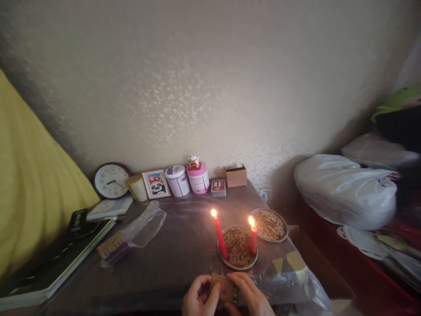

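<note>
Both my hands meet at the table's near edge on a small brown box [222,286]. My left hand [199,297] grips its left end and my right hand [250,295] covers its right end. Just beyond them sits a round metal dish [237,251] filled with brownish bits, and two lit red candles stand in it, one tilted on the left [219,237] and a shorter one on the right [253,238]. A second dish [269,224] of the same bits lies behind and to the right.
A clear plastic bag of incense sticks [128,240] lies left of centre. Along the wall stand a clock [111,180], a framed picture [155,184], tubs [188,178] and a cardboard box [236,175]. Books [62,259] lie far left; white bags [345,189] pile up at right.
</note>
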The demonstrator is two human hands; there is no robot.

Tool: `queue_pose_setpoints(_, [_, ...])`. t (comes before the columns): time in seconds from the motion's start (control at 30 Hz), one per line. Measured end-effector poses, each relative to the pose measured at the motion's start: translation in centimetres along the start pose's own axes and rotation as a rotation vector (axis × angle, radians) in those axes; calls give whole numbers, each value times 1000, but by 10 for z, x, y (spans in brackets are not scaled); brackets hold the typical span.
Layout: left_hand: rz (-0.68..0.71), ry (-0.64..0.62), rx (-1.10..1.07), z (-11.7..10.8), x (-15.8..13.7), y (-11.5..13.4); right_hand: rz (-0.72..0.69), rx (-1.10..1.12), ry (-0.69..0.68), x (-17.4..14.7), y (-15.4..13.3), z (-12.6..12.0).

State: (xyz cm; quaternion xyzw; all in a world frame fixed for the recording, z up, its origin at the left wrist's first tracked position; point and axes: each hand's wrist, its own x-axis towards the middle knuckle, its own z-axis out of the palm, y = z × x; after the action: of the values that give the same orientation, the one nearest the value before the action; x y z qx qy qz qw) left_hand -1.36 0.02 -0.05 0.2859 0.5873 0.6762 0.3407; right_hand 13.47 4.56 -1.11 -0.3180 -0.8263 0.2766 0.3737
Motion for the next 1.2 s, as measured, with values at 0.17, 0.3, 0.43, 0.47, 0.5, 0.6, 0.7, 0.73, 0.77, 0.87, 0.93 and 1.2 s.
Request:
queue_pose_setpoints(0.17, [-74, 75, -164, 1, 2, 3, 37, 6, 24, 0, 0, -1])
queue_pose_setpoints(0.3, [-164, -49, -271, 1, 1, 2, 87, 50, 32, 3, -5, -5])
queue_pose_setpoints(0.43, [-304, -230, -489, 4, -4, 4, 136, 89, 37, 7, -11, -10])
queue_pose_setpoints(0.47, [-329, -260, -538, 5, -6, 6, 141, 100, 34, 7, -12, -11])
queue_pose_setpoints(0.5, [-349, -276, -578, 6, -7, 10, 146, 112, 29, 8, -14, -13])
queue_pose_setpoints(0.6, [-388, -288, -622, 7, -10, 23, 145, 149, 11, 10, -18, -16])
queue_pose_setpoints(0.7, [-390, -280, -629, 8, -11, 31, 153, 178, 20, 12, -22, -17])
queue_pose_setpoints(0.73, [-385, -281, -625, 8, -11, 32, 156, 181, 27, 12, -22, -17])
queue_pose_setpoints(0.77, [-379, -281, -618, 7, -10, 32, 158, 181, 34, 12, -22, -17])
queue_pose_setpoints(0.87, [-363, -271, -585, 6, -8, 30, 159, 166, 42, 13, -22, -17])
queue_pose_setpoints(0.93, [-357, -273, -572, 5, -7, 28, 160, 152, 38, 13, -21, -18])
queue_pose_setpoints(1.2, [-350, -202, -614, -2, 1, 29, 114, 96, 54, 12, -18, -18])
